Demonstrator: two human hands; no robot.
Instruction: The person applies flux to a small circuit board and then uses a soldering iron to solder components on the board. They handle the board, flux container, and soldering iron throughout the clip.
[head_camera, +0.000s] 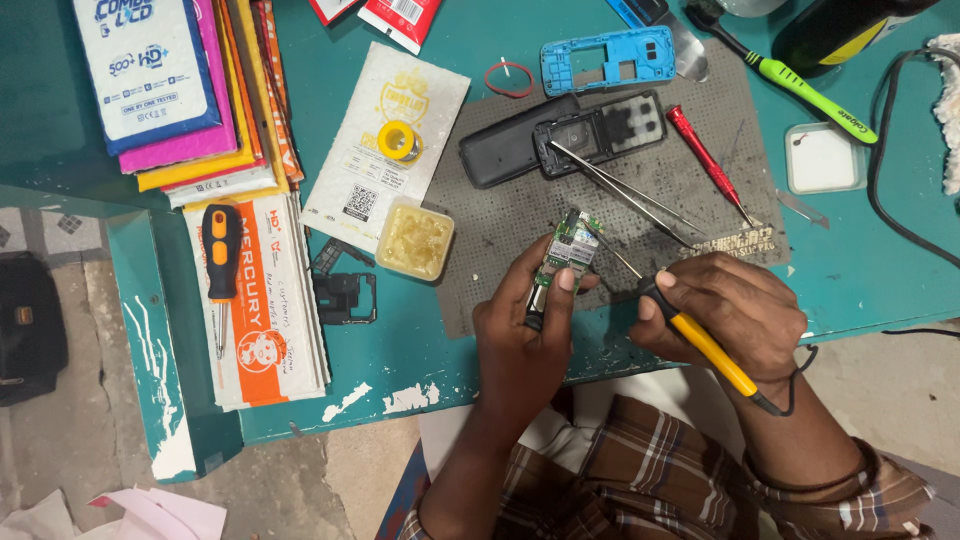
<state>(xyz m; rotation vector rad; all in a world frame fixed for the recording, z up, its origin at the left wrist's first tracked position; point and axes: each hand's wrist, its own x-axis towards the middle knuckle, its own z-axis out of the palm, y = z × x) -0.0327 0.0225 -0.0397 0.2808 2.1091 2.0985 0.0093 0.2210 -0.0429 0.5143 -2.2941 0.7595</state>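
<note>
Overhead view of a teal table (420, 360) seen from the head camera. The left hand (525, 340) is clamped on a small green circuit board (568, 245), held upright between thumb and fingers just above the table's near edge; the right hand (725, 310) is closed in a pen grip around a soldering iron (700, 340) with a yellow-and-black handle, its thin metal tip resting against the right edge of the board; the two hands lie close together but do not touch. Both work over a grey perforated mat (500, 225); on the mat lie a black phone housing (560, 140), a pair of metal tweezers (625, 190) with tips reaching into the housing, and a red-handled screwdriver (705, 160); a blue phone frame (608, 60) sits at the mat's far edge, beside a red rubber band (508, 78). Left of the mat: a square tub of yellowish flux (415, 238), a yellow solder spool (400, 140) on a white packet (385, 150), and a small black phone part (345, 295). Further left, an orange-and-black screwdriver (220, 265) rests on a stack of flat packets (180, 90). At right: a green-handled brush (800, 85) and a small white tray (825, 157).
</note>
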